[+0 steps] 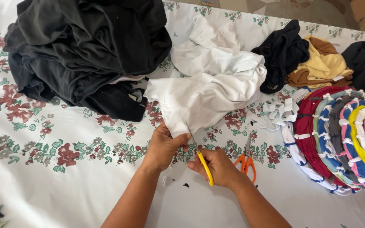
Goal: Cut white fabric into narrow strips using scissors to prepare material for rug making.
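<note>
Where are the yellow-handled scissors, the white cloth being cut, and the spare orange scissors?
yellow-handled scissors (205, 168), head view, on the yellow handle in the right hand.
white cloth (210, 90), head view, on its broad middle fold.
orange scissors (246, 162), head view, on the orange handle loops, lying on the table.

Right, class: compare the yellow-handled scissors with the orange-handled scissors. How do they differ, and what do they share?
The yellow-handled scissors are gripped in the right hand, while the orange-handled scissors lie untouched on the floral tablecloth. The yellow pair's blades meet the white fabric, which the left hand pinches; the orange pair's touch no garment. Both point away from the person.
</note>
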